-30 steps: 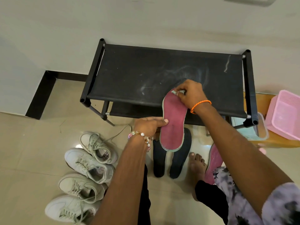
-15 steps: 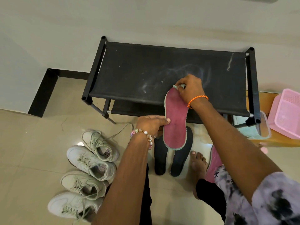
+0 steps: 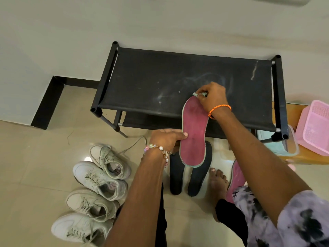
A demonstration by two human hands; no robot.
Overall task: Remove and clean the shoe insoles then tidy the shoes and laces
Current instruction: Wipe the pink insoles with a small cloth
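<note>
A pink insole [image 3: 194,132] with a pale edge is held over the front of the black shoe rack [image 3: 160,82]. My left hand [image 3: 167,138] pinches its left side at the middle. My right hand [image 3: 211,97] grips a small pale cloth or brush [image 3: 199,94] against the insole's far tip. Two dark insoles [image 3: 197,179] lie on the floor under it. A second pink insole [image 3: 237,177] lies by my bare foot [image 3: 218,182]. Several white sneakers [image 3: 99,179] with loose laces stand in a row at the lower left.
A pink plastic basket [image 3: 315,127] and a clear lidded box [image 3: 277,145] sit on a wooden surface to the rack's right. The wall runs behind the rack. Tiled floor [image 3: 35,157] lies open to the left of the sneakers.
The view has shifted slightly. My right hand stays at the insole's tip with small movement; my left hand keeps the same hold.
</note>
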